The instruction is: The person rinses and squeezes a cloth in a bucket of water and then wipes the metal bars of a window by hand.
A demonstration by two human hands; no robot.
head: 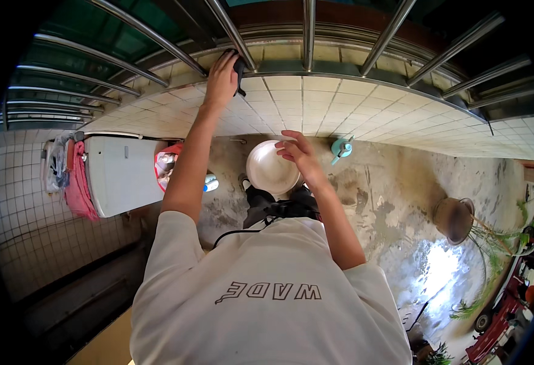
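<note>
My left hand (222,78) reaches up to the window ledge, its fingers around a dark object (238,75) that sits against the metal frame; what it is, I cannot tell. Bent in front of my body, my right hand (298,154) hangs over the right rim of a white round basin (271,169), fingers spread and holding nothing. The basin stands on the floor near my feet. To its right, close to the wall, is a turquoise spray bottle (342,148).
Steel window bars (309,36) rise above the tiled wall (322,100). At left stand a white appliance (123,175) with a pink cloth (80,187) beside it, a red-rimmed container (159,171) and a bottle (211,182). A plant pot (453,221) stands at right.
</note>
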